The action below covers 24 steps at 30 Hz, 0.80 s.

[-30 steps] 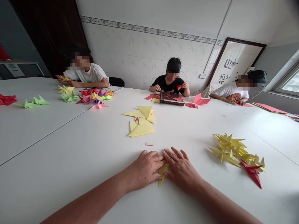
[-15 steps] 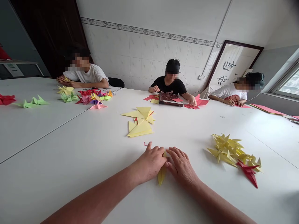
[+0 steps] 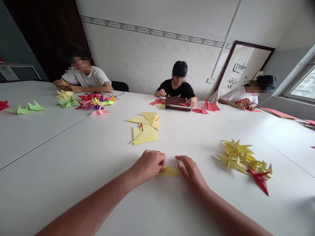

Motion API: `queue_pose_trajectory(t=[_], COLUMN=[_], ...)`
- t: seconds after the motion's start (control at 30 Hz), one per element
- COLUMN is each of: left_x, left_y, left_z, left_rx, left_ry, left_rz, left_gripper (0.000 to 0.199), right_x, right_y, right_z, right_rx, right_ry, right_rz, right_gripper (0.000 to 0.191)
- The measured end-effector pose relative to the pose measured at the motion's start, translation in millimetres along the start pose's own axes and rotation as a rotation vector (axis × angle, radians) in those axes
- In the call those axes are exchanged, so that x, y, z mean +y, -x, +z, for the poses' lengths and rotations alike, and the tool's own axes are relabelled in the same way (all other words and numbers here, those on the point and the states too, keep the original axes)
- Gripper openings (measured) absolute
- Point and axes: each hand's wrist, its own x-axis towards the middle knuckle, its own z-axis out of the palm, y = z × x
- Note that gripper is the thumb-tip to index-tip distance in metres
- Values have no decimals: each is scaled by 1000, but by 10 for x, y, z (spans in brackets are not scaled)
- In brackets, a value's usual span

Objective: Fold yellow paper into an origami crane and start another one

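Fingers closed, my left hand [image 3: 150, 164] pinches the left end of a folded yellow paper piece [image 3: 170, 171] that lies low over the white table. My right hand [image 3: 190, 172] is at the piece's right end, fingers apart, with nothing seen in its grasp. Beyond my left hand lies a pile of flat yellow folded papers [image 3: 146, 135] with bits of red among them. Off to the right is a heap of yellow paper cranes [image 3: 237, 154], and a red paper crane [image 3: 259, 178] rests at its near edge.
Three people sit across the white table [image 3: 98, 150]. The middle person is at a paper trimmer [image 3: 177, 103] among red papers [image 3: 212, 106]. Colourful cranes [image 3: 94, 102] and green cranes [image 3: 31, 108] lie at the left, red sheets [image 3: 279, 113] at the far right.
The yellow piece has turned from pointing towards me to lying sideways. My left hand has shifted left with it, and a gap has opened between my hands.
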Motion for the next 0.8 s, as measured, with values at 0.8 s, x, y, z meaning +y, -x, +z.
queue_pose_trajectory(t=[0.8], left_x=[187], left_y=[48], left_z=[211], left_rx=[223], left_ry=[646], left_rz=[-153], left_gripper=[14], right_x=[-163], right_y=[-28], right_z=[147], right_rx=[-112], right_ry=[-700], right_rz=[324], right_gripper=[14])
